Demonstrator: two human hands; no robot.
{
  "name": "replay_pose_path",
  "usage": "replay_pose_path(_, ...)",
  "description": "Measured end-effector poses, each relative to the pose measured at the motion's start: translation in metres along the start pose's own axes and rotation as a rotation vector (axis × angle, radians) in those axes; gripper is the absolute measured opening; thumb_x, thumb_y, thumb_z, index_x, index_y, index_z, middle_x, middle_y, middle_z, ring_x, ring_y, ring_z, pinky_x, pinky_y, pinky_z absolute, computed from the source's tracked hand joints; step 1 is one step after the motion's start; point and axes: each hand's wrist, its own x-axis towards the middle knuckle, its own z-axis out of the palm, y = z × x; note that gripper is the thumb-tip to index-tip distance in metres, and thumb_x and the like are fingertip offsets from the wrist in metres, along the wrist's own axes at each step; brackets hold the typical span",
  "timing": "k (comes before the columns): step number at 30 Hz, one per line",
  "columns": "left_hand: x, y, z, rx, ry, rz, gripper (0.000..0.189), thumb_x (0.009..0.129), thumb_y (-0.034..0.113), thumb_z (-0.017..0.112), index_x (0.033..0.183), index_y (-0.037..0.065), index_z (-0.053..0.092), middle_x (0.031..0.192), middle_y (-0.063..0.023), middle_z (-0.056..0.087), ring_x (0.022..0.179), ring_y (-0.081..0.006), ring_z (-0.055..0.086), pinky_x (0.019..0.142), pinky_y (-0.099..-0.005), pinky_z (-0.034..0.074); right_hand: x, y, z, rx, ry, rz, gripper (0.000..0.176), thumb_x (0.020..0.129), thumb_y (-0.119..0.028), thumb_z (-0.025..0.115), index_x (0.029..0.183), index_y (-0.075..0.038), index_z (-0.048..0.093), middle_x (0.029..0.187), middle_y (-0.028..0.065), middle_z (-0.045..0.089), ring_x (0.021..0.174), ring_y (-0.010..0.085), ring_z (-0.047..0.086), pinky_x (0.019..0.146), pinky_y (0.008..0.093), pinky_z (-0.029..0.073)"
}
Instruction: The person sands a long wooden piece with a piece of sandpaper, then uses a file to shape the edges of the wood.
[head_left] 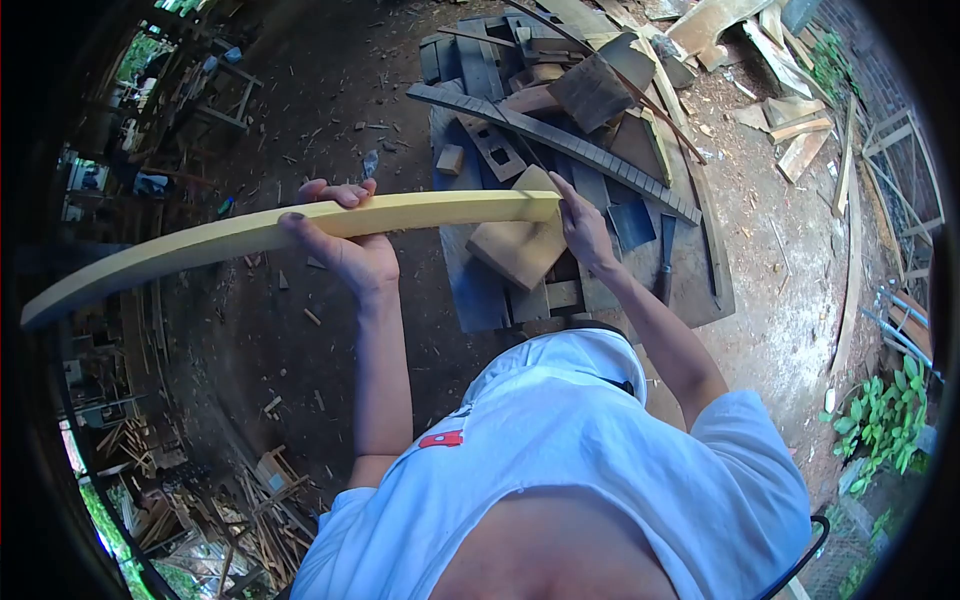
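Observation:
A long, pale yellow wooden plank (440,209) stretches across the view from the far left to above the workbench; it looks curved, though the lens bends the picture. My left hand (350,240) is wrapped around it near the middle, thumb on the near side and fingers over the far side. At the plank's right end, my right hand (585,225) closes on the end with its fingers along it. Below that end, a thick wooden block (515,250) lies on the bench. A chisel-like tool with a dark handle (666,260) rests right of my right hand.
The low workbench (705,300) carries a long strip with cross marks (560,145), a slotted wooden piece (492,150), a small block (450,159) and piled offcuts. Scrap boards (800,150) lie on the ground at right, near a leafy plant (885,425). Wood pieces (270,490) are heaped lower left.

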Motion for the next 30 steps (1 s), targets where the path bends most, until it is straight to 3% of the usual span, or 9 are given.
replay_pose_path(2, 0.007, -0.005, 0.01, 0.081, -0.034, 0.08, 0.071, 0.085, 0.076, 0.026, 0.09, 0.011, 0.053, 0.054, -0.0028, 0.049, 0.06, -0.0149, 0.054, 0.068, -0.0374, 0.048, -0.003, -0.001, 0.002, -0.017, 0.001, 0.008, 0.046, 0.094, -0.008, 0.042, 0.138, -0.02, 0.04, 0.119, 0.0208, 0.059, 0.112, 0.0377, 0.055, 0.092, 0.0406, 0.045)
replay_pose_path(6, 0.016, -0.01, 0.042, 0.016, -0.18, 0.166, 0.068, 0.087, 0.074, 0.021, 0.083, 0.01, 0.044, 0.047, -0.0051, 0.046, 0.038, -0.0178, 0.05, 0.043, -0.0356, 0.05, -0.012, 0.0, 0.004, -0.063, 0.03, -0.022, 0.048, 0.093, -0.012, 0.044, 0.139, -0.026, 0.038, 0.106, 0.0222, 0.062, 0.097, 0.0404, 0.06, 0.082, 0.0451, 0.048)
replay_pose_path(7, 0.017, -0.014, 0.043, 0.017, -0.189, 0.162, 0.068, 0.087, 0.074, 0.021, 0.083, 0.01, 0.044, 0.047, -0.0051, 0.046, 0.038, -0.0178, 0.05, 0.043, -0.0356, 0.05, -0.014, 0.001, 0.005, -0.091, 0.064, -0.032, 0.049, 0.093, -0.014, 0.045, 0.139, -0.03, 0.037, 0.095, 0.0237, 0.064, 0.086, 0.0425, 0.062, 0.074, 0.0491, 0.05)
replay_pose_path(13, 0.018, -0.038, 0.04, 0.033, -0.361, 0.231, 0.067, 0.088, 0.072, 0.019, 0.08, 0.01, 0.041, 0.054, -0.0063, 0.05, 0.046, -0.0166, 0.055, 0.053, -0.0398, 0.057, -0.018, 0.01, 0.003, -0.154, -0.014, -0.026, 0.048, 0.094, -0.018, 0.044, 0.14, -0.028, 0.034, 0.098, 0.0224, 0.064, 0.086, 0.0416, 0.062, 0.075, 0.049, 0.051)
replay_pose_path(16, 0.016, -0.016, 0.043, 0.078, -0.095, 0.212, 0.064, 0.091, 0.067, 0.018, 0.089, 0.01, 0.045, 0.075, -0.0095, 0.053, 0.069, -0.0164, 0.058, 0.073, -0.0442, 0.057, -0.025, 0.012, 0.009, -0.176, -0.017, -0.071, 0.047, 0.094, -0.02, 0.043, 0.14, -0.026, 0.034, 0.098, 0.0216, 0.064, 0.083, 0.0403, 0.063, 0.072, 0.0484, 0.051)
replay_pose_path(19, 0.033, 0.024, 0.03, 0.162, 0.064, 0.294, 0.058, 0.092, 0.066, 0.024, 0.088, 0.013, 0.047, 0.065, -0.0015, 0.046, 0.054, -0.0096, 0.044, 0.05, -0.0252, 0.044, -0.028, 0.005, 0.014, -0.235, -0.041, -0.057, 0.049, 0.094, -0.02, 0.044, 0.142, -0.024, 0.033, 0.092, 0.0205, 0.065, 0.078, 0.0394, 0.064, 0.067, 0.0487, 0.052)
replay_pose_path(22, 0.037, 0.027, 0.014, 0.176, 0.072, 0.278, 0.053, 0.093, 0.064, 0.027, 0.082, 0.015, 0.044, 0.059, 0.0014, 0.04, 0.048, -0.0071, 0.036, 0.044, -0.0214, 0.031, -0.027, -0.058, 0.022, -0.203, -0.175, -0.106, 0.061, 0.093, -0.016, 0.045, 0.147, -0.023, 0.019, 0.091, 0.0205, 0.062, 0.078, 0.0386, 0.063, 0.068, 0.0473, 0.051)
replay_pose_path(26, 0.032, 0.029, 0.021, 0.113, 0.142, 0.288, 0.05, 0.094, 0.063, 0.028, 0.077, 0.017, 0.039, 0.055, 0.0018, 0.037, 0.044, -0.0066, 0.033, 0.043, -0.0212, 0.031, -0.025, -0.154, 0.029, -0.155, -0.212, -0.483, 0.084, 0.076, -0.003, 0.054, 0.149, -0.021, 0.015, 0.087, 0.0152, 0.056, 0.065, 0.032, 0.063, 0.057, 0.0443, 0.052)
replay_pose_path(30, 0.027, 0.031, 0.022, 0.153, 0.161, 0.296, 0.049, 0.095, 0.062, 0.029, 0.076, 0.017, 0.036, 0.056, 0.0018, 0.037, 0.045, -0.0066, 0.033, 0.042, -0.021, 0.029, -0.02, -0.125, 0.028, -0.161, -0.195, -0.547, 0.082, 0.077, -0.001, 0.054, 0.148, -0.022, 0.02, 0.091, 0.0149, 0.057, 0.067, 0.031, 0.063, 0.058, 0.0423, 0.052)
